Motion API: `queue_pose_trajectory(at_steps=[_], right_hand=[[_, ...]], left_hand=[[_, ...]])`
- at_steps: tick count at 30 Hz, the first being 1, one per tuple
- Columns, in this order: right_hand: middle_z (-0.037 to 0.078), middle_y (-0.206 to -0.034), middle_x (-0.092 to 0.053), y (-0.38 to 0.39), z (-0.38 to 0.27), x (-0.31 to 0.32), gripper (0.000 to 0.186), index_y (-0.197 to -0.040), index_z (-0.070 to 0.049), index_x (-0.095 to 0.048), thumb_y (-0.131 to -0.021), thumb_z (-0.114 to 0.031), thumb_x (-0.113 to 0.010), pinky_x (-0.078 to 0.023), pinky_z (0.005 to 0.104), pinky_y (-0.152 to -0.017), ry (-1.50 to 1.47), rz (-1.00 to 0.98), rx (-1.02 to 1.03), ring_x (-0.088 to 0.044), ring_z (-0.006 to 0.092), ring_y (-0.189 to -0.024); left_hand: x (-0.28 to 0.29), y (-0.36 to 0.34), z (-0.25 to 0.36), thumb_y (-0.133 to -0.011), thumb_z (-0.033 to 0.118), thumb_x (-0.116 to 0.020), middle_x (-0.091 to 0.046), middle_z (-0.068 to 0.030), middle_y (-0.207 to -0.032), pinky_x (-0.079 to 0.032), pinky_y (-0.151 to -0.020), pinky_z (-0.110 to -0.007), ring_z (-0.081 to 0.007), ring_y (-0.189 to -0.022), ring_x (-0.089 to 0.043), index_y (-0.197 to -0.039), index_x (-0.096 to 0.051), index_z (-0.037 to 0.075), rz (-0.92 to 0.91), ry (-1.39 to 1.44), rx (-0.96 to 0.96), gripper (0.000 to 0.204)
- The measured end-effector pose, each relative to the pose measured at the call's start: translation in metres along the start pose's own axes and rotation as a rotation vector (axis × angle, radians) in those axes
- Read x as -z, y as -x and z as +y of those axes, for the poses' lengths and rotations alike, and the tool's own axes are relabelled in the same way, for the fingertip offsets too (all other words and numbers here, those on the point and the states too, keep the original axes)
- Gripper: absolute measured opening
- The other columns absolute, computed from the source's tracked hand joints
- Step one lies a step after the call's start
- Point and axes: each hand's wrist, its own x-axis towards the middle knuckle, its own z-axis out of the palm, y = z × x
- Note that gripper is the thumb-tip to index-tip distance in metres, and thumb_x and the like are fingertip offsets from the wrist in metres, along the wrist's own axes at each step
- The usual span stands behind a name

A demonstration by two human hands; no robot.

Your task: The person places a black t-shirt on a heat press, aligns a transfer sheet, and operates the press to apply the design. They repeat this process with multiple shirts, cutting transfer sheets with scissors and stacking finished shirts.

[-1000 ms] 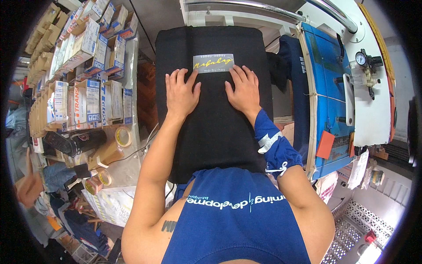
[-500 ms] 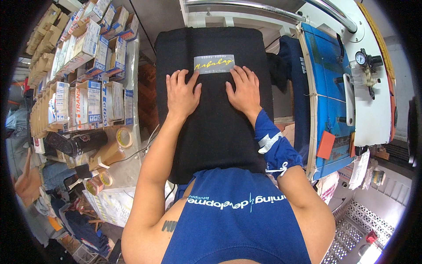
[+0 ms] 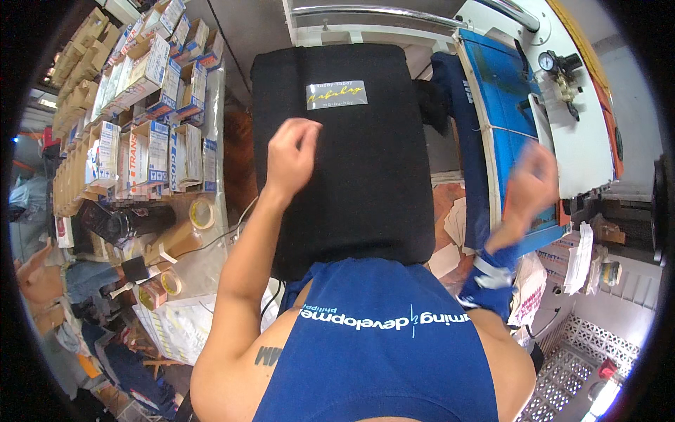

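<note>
Black cloth (image 3: pixel 351 183) here, grey film (image 3: pixel 337 96) splashed with yellow and white, a blue shirt (image 3: pixel 373 359) printed in white, and a bright-blue panel (image 3: pixel 498 105)!

Navy sleeveless top (image 3: pixel 373 380) worn, white lettering (image 3: pixel 397 323) printed up front; scrunchy blue cuff (image 3: pixel 481 294) worn on right arm (image 3: pixel 508 239), dark tattoo (image 3: pixel 268 356) inked on left.

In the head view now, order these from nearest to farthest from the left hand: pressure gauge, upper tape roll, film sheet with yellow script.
1. Film sheet with yellow script: just ahead of the left hand.
2. Upper tape roll: lower left.
3. Pressure gauge: far upper right.
</note>
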Motion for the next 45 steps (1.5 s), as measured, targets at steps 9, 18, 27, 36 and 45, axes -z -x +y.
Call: queue_pose_trajectory(at_steps=[9,18,27,36,45], right_hand=[[0.031,-0.121,-0.065,-0.028,0.176,0.105,0.078,-0.118,0.006,-0.068,-0.095,-0.067,-0.049,-0.042,0.0509,-0.105,0.603,-0.547,-0.246,-0.057,0.0479,-0.119],[0.033,-0.115,-0.067,-0.009,0.118,0.109,0.085,-0.108,0.008,-0.071,-0.092,-0.073,-0.049,-0.04,0.0517,-0.106,0.563,-0.513,-0.128,-0.057,0.0479,-0.117],[0.018,-0.129,-0.06,0.072,-0.018,0.103,0.052,-0.119,-0.007,-0.067,-0.084,-0.043,-0.078,-0.039,0.0533,-0.101,0.063,-0.179,0.117,-0.051,0.0418,-0.122],[0.039,-0.156,-0.02,0.074,-0.132,0.101,0.116,-0.151,-0.008,-0.039,-0.057,-0.046,-0.094,-0.027,0.0638,-0.116,-0.325,-0.137,0.312,-0.03,0.0552,-0.142],[0.035,-0.159,-0.018,0.104,-0.207,0.089,0.111,-0.15,-0.018,-0.047,-0.054,-0.052,-0.09,-0.032,0.0741,-0.102,-0.347,-0.196,0.287,-0.019,0.0689,-0.137]], left_hand=[[0.063,0.116,0.251,-0.085,0.006,-0.065,-0.069,-0.011,-0.093,-0.056,-0.081,-0.038,-0.0253,-0.086,-0.068,-0.093,-0.07,0.003,-0.342,0.18,-0.921,0.01],[0.039,0.202,0.25,-0.077,0.019,-0.072,-0.066,-0.0073,-0.091,-0.056,-0.083,-0.039,-0.0237,-0.085,-0.066,-0.097,-0.069,0.006,-0.471,0.239,-0.804,0.024],[0.029,0.354,0.01,-0.093,0.02,-0.066,-0.071,-0.0205,-0.112,-0.054,-0.086,-0.041,-0.035,-0.1,-0.07,-0.115,-0.07,0.001,-0.591,-0.227,0.401,0.03],[0.051,0.481,-0.094,-0.092,0.035,-0.066,-0.071,-0.0227,-0.116,-0.052,-0.096,-0.044,-0.0383,-0.11,-0.067,-0.126,-0.067,0.006,-0.788,-0.488,0.838,0.045],[0.031,0.519,-0.145,-0.089,0.025,-0.072,-0.074,-0.0235,-0.104,-0.055,-0.084,-0.04,-0.0358,-0.098,-0.072,-0.119,-0.069,0.002,-0.541,-0.168,0.661,0.038]])
